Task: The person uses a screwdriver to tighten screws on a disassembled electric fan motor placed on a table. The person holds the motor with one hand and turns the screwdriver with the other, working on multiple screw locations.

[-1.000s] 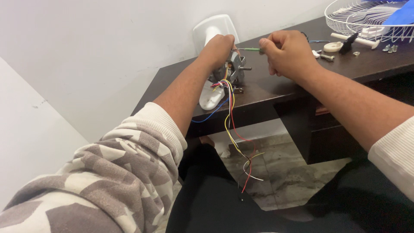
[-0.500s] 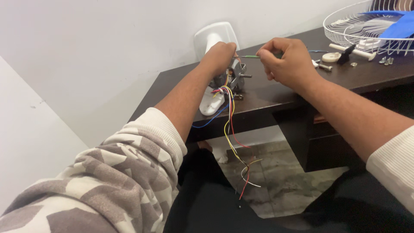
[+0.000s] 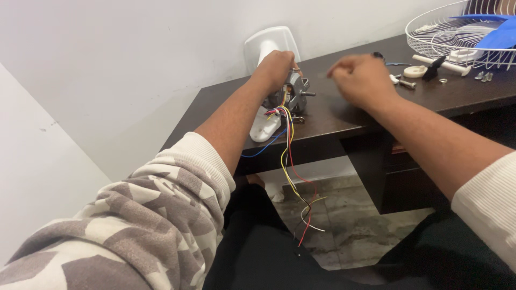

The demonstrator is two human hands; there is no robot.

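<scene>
My left hand [image 3: 275, 67] grips a small grey fan motor [image 3: 294, 94] at the near left edge of a dark wooden desk [image 3: 344, 115]. The motor's short shaft points right. A bundle of yellow, red, blue and white wires [image 3: 293, 172] hangs from the motor down past the desk edge. My right hand [image 3: 361, 79] hovers to the right of the shaft, blurred, its fingers curled into a fist. A dark end of a thin tool [image 3: 378, 55] shows just behind the fist. A white plastic piece [image 3: 264, 129] lies under the motor.
A white fan housing [image 3: 269, 43] stands against the wall behind my left hand. At the far right lie a white wire fan grille [image 3: 457, 32] with a blue blade [image 3: 500, 35], a white knob and rod [image 3: 414, 71], and loose screws [image 3: 484, 76].
My right hand has pulled away to the right from the motor shaft, and the thin green rod seen between the hands earlier no longer shows. The left hand keeps its hold on the motor.
</scene>
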